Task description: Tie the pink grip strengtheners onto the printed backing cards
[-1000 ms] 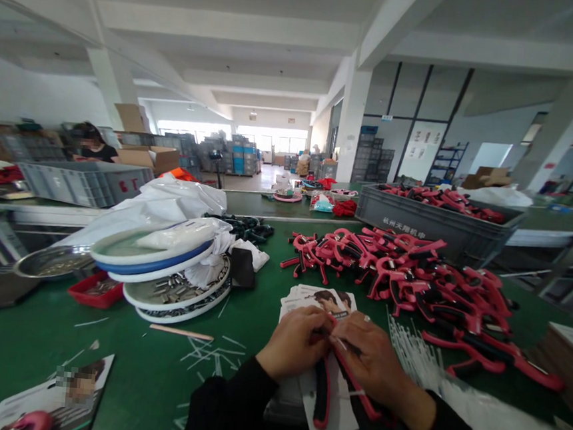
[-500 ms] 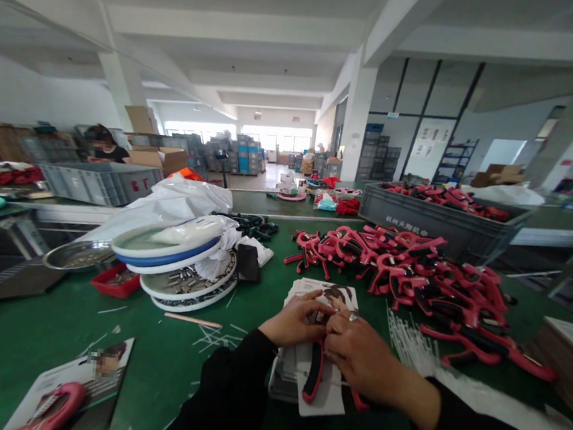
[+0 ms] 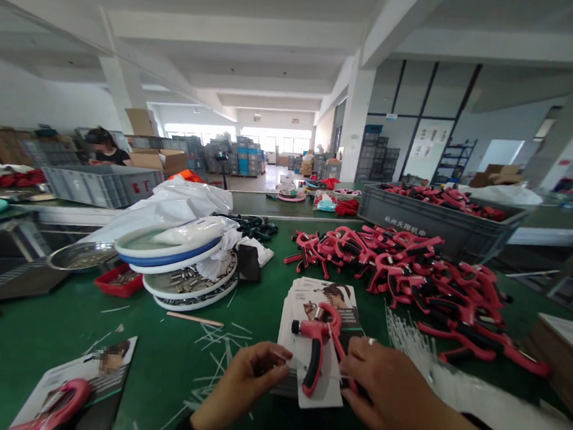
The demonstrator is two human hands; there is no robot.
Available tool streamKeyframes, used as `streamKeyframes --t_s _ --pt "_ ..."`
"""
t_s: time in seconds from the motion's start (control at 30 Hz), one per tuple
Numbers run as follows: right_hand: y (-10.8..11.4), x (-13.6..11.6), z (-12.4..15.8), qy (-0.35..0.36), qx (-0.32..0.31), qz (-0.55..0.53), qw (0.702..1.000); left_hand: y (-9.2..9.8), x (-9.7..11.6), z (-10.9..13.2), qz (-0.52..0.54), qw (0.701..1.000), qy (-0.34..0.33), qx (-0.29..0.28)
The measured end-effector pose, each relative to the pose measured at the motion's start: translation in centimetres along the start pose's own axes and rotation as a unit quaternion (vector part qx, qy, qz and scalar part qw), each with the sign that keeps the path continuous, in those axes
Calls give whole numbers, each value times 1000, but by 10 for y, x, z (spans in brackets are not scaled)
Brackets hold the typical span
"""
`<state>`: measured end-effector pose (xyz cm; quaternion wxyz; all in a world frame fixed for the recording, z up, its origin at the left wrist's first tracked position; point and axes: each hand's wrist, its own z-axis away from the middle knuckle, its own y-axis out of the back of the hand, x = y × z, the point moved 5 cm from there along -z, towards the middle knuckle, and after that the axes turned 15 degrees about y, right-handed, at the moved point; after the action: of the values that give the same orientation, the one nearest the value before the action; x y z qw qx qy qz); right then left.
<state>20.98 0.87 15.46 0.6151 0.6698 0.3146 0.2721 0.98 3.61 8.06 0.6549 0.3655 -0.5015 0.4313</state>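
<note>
In the head view, the left hand is narrowed to a pinch beside a printed card, its hold too fine to tell; the right hand is laid against the red-and-black hand grip trainer lying on that card. The trainer is judged light and stiff, best taken by its black handle; a heap of similar trainers is placed ahead of the right hand, with loose white plastic strips just beside it.
</note>
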Motion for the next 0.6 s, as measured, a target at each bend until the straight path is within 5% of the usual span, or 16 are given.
streamKeyframes --t_s 0.27,0.43,0.6 --pt "-5 -20 -18 86 122 45 988 -29 22 -17 -114 968 -141 171" --pt "-14 -33 -27 171 194 30 965 -38 21 -24 -139 960 -120 214" --pt "-14 10 -28 -12 206 -194 959 -36 24 -25 -136 955 -178 196"
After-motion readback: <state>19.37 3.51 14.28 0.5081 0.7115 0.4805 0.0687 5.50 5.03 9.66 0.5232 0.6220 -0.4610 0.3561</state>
